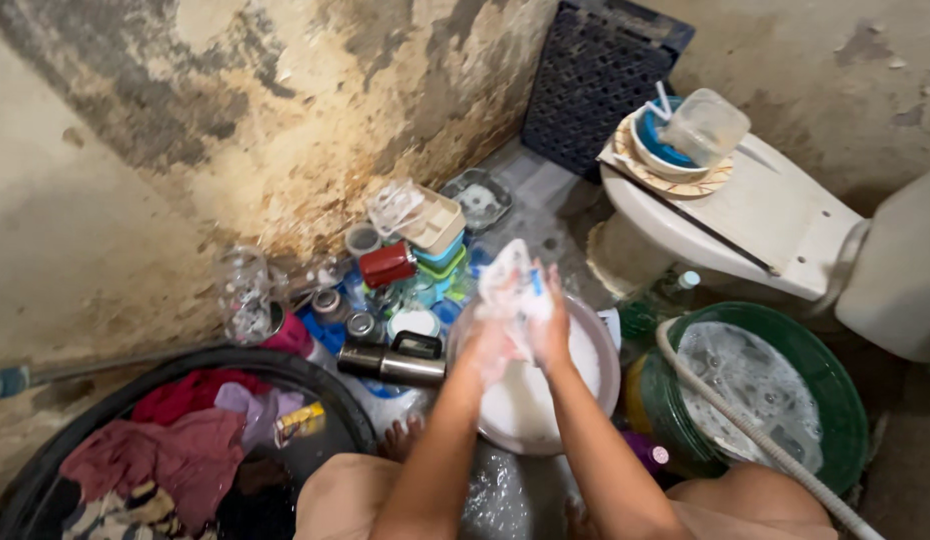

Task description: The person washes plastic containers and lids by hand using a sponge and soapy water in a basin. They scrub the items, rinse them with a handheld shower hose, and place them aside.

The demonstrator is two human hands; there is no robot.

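Both my hands are raised over a pale basin (607, 372) of soapy white water. My left hand (488, 340) and my right hand (553, 322) press together around a soapy, clear plastic item (507, 285) with a blue bit on it; foam covers it and the fingers. My forearms reach up from the bottom of the view, between my bare knees.
A pile of containers, cups and a steel flask (395, 362) lies left of the basin against the stained wall. A black tub (45, 470) of wet clothes sits at lower left. A green bucket (845, 410) with foamy water and a hose stands right, beside a toilet (765, 225) bearing dishes.
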